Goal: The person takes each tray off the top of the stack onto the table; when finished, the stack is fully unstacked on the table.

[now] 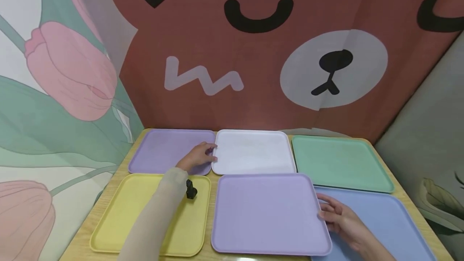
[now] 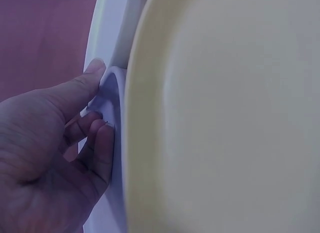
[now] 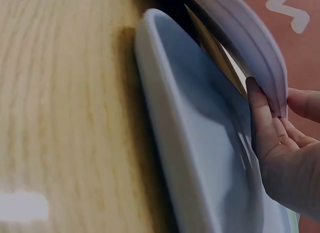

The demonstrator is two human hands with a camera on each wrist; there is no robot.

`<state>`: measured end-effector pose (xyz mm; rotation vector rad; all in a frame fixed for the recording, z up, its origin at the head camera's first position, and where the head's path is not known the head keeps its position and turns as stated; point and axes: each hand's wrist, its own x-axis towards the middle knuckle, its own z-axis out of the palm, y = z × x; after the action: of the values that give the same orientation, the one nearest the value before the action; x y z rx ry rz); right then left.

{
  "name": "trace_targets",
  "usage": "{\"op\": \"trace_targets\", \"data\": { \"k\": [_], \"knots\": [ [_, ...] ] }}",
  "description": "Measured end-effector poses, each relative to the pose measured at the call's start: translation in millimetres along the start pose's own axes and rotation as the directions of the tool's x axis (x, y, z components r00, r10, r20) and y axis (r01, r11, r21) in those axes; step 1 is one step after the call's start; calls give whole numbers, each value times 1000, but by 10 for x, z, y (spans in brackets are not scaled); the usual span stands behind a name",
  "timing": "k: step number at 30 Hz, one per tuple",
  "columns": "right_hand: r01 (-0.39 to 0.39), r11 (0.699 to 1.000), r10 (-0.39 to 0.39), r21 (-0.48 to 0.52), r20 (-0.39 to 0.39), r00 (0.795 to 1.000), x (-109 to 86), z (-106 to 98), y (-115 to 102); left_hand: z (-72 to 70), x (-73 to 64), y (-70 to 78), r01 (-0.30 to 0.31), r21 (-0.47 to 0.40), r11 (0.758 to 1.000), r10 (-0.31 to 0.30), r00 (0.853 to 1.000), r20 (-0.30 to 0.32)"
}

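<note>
My left hand (image 1: 197,156) reaches over the back-left purple tray (image 1: 163,148). Its thumb and index fingertips touch the left rim of the white tray (image 1: 253,152), a gap between them. In the left wrist view, the thumb (image 2: 82,85) lies at the white rim and the other fingers bend beside the purple tray's corner. At the front, a lilac tray (image 1: 268,212) has its right edge pinched by my right hand (image 1: 342,222). That edge overlaps the blue tray (image 1: 380,220); the right wrist view shows it raised above the blue surface.
A yellow tray (image 1: 119,212) lies front left beneath my left forearm. The green tray (image 1: 340,162) sits back right, against the blue one. All rest on a wooden table (image 1: 81,241), with a printed bear curtain (image 1: 253,108) behind it and a floral one at left.
</note>
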<state>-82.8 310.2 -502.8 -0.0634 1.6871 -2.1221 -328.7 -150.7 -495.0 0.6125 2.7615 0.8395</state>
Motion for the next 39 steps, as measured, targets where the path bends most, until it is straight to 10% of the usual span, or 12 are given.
{"op": "trace_targets", "data": {
  "k": [10, 22, 39],
  "knots": [
    [-130, 971, 101, -199, -150, 983, 75, 223, 16, -16, -19, -74, 22, -14, 1000, -22, 1000, 19],
    [-132, 889, 39, -439, -213, 976, 132, 338, -92, -63, -19, -127, 71, -59, 996, -69, 997, 25],
    [-160, 851, 67, -499, -200, 978, 233, 433, -149, -72, -24, -118, 99, -63, 993, -99, 995, 6]
  ]
}}
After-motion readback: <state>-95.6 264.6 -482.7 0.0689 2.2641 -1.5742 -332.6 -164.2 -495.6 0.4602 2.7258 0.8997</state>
